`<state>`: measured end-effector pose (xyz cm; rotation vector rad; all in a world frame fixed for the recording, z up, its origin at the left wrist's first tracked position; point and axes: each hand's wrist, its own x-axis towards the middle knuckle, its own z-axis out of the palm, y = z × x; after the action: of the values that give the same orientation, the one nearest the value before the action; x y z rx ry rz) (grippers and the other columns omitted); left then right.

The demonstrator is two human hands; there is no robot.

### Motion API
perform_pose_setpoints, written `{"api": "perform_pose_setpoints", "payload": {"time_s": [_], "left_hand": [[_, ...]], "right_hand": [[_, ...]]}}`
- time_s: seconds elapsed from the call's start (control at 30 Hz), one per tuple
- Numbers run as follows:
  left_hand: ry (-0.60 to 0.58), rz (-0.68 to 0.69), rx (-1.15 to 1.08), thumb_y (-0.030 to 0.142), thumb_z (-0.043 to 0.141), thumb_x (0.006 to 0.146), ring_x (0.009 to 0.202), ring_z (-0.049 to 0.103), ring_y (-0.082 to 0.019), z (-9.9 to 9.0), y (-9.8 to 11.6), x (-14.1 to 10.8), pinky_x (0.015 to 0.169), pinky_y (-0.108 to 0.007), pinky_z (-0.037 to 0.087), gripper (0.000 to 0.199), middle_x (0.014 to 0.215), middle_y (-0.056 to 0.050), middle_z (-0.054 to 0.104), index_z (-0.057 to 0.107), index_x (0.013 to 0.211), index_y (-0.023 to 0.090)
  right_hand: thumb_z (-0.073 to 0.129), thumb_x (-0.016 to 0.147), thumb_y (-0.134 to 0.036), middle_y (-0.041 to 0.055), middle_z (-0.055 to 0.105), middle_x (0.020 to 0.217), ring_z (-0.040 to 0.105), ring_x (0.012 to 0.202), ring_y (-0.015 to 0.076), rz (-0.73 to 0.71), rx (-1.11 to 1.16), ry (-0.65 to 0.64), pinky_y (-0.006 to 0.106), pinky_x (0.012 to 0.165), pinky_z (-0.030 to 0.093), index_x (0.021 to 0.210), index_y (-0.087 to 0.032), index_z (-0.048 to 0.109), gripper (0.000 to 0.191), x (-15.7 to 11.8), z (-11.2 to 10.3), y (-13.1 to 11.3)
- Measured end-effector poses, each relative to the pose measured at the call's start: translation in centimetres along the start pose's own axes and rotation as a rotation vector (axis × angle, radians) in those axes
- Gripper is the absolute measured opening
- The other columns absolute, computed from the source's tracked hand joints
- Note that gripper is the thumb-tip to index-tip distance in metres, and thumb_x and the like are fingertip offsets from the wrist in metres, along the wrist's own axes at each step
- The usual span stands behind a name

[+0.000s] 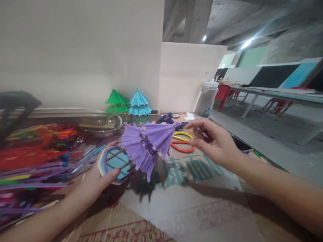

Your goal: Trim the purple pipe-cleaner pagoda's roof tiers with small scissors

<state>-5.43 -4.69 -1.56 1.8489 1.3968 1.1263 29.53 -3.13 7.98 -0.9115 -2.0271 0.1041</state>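
Note:
My left hand point(101, 178) grips the base of a purple pagoda model point(151, 141), its thumb on the rim near the dark posts. The model lies tilted on its side in the air, its two fringed roofs pointing right and its blue octagonal base point(118, 163) facing left. Just right of the roof tip, my right hand point(209, 137) pinches a thin, dark metallic tool point(200, 130), probably tweezers, blurred. Behind the model a green pagoda point(116, 101) and a light blue pagoda point(140, 104) stand upright by the wall.
Pipe cleaners point(32, 151) in many colours lie at the left beside a metal bowl point(101, 126). Yellow and red scissor-like loops point(183, 143), a blue glue gun point(165, 118), a clear bottle point(206, 99) and a phone point(242, 144) sit at the back and right.

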Motion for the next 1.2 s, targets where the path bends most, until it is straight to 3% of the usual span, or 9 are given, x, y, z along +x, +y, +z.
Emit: {"api": "perform_pose_setpoints", "payload": {"time_s": [0.1, 0.23, 0.37, 0.5, 0.63, 0.77, 0.87, 1.0, 1.2], "left_hand": [[0.099, -0.002, -0.067, 0.065, 0.052, 0.086, 0.137, 0.050, -0.036, 0.7, 0.2, 0.0, 0.116, -0.053, 0.037, 0.078, 0.146, -0.017, 0.052, 0.030, 0.147, 0.022], [0.028, 0.148, 0.139, 0.055, 0.063, 0.084, 0.147, 0.035, -0.037, 1.6, 1.3, -0.3, 0.121, -0.058, 0.025, 0.084, 0.156, -0.020, 0.038, 0.025, 0.149, 0.018], [0.036, 0.202, 0.268, 0.050, 0.053, 0.092, 0.150, 0.028, -0.036, 2.4, 3.1, -0.2, 0.121, -0.058, 0.025, 0.072, 0.160, -0.019, 0.033, 0.027, 0.151, 0.018], [-0.160, 0.253, 0.343, 0.051, 0.052, 0.094, 0.149, 0.031, -0.032, 2.8, 3.9, -0.2, 0.121, -0.054, 0.029, 0.064, 0.157, -0.014, 0.041, 0.035, 0.150, 0.024], [-0.276, 0.292, 0.591, 0.059, 0.076, 0.072, 0.131, 0.051, -0.039, 1.4, 4.5, -0.7, 0.110, -0.055, 0.041, 0.083, 0.142, -0.014, 0.058, 0.049, 0.144, 0.028], [-0.422, 0.228, 0.679, 0.037, 0.054, 0.091, 0.085, 0.071, -0.025, -1.9, 7.4, -0.7, 0.076, -0.033, 0.053, 0.025, 0.093, -0.006, 0.076, 0.075, 0.097, 0.025], [-0.229, 0.225, 0.806, 0.039, 0.042, 0.095, 0.066, 0.066, -0.023, -4.2, 10.7, 0.4, 0.060, -0.032, 0.046, 0.038, 0.071, -0.005, 0.071, 0.071, 0.076, 0.021], [0.056, 0.362, 0.713, 0.049, 0.048, 0.095, 0.099, 0.069, -0.027, -4.8, 15.0, 3.6, 0.083, -0.038, 0.051, 0.038, 0.110, -0.007, 0.074, 0.071, 0.109, 0.022], [-0.028, 0.326, 0.614, 0.057, 0.053, 0.090, 0.118, 0.064, -0.029, -2.5, 18.1, 8.1, 0.098, -0.040, 0.049, 0.054, 0.130, -0.010, 0.068, 0.064, 0.126, 0.018]], "right_hand": [[0.064, 0.088, -0.037, -0.0022, 0.060, 0.073, 0.053, 0.058, 0.0120, 0.176, 0.183, -0.114, 0.023, 0.051, 0.040, 0.109, -0.021, 0.065, 0.027, -0.3, 2.5, 0.3], [0.054, 0.094, -0.041, 0.0039, 0.068, 0.090, 0.063, 0.078, 0.0165, 0.144, 0.354, -0.172, 0.029, 0.067, 0.052, 0.116, -0.021, 0.064, 0.031, 0.4, 4.3, -0.5], [0.057, 0.093, -0.044, 0.0076, 0.070, 0.100, 0.065, 0.086, 0.0185, 0.115, 0.381, -0.114, 0.032, 0.075, 0.054, 0.122, -0.020, 0.062, 0.039, 2.5, 4.0, -1.5], [0.063, 0.088, -0.039, 0.0069, 0.072, 0.100, 0.066, 0.088, 0.0204, 0.070, 0.320, -0.122, 0.036, 0.077, 0.053, 0.120, -0.021, 0.066, 0.037, 4.9, 4.5, -1.7], [0.062, 0.088, -0.038, 0.0056, 0.072, 0.099, 0.064, 0.084, 0.0189, 0.047, 0.366, -0.124, 0.033, 0.074, 0.052, 0.117, -0.022, 0.069, 0.034, 5.1, 6.2, -1.6], [0.051, 0.094, -0.053, 0.0027, 0.064, 0.084, 0.057, 0.068, 0.0154, 0.124, 0.460, -0.037, 0.027, 0.060, 0.047, 0.128, -0.021, 0.060, 0.048, 3.6, 7.2, -0.7], [0.044, 0.096, -0.061, -0.0012, 0.056, 0.074, 0.050, 0.059, 0.0135, 0.216, 0.520, 0.009, 0.025, 0.053, 0.042, 0.130, -0.019, 0.056, 0.055, 2.5, 7.7, 0.9], [0.043, 0.095, -0.064, -0.0050, 0.047, 0.062, 0.047, 0.054, 0.0143, 0.301, 0.541, 0.011, 0.025, 0.048, 0.039, 0.117, -0.019, 0.060, 0.053, 1.3, 8.8, 2.7], [0.049, 0.093, -0.060, 0.0011, 0.062, 0.076, 0.058, 0.072, 0.0187, 0.272, 0.500, -0.025, 0.031, 0.064, 0.050, 0.096, -0.022, 0.063, 0.041, 0.5, 10.2, 3.6]]}}
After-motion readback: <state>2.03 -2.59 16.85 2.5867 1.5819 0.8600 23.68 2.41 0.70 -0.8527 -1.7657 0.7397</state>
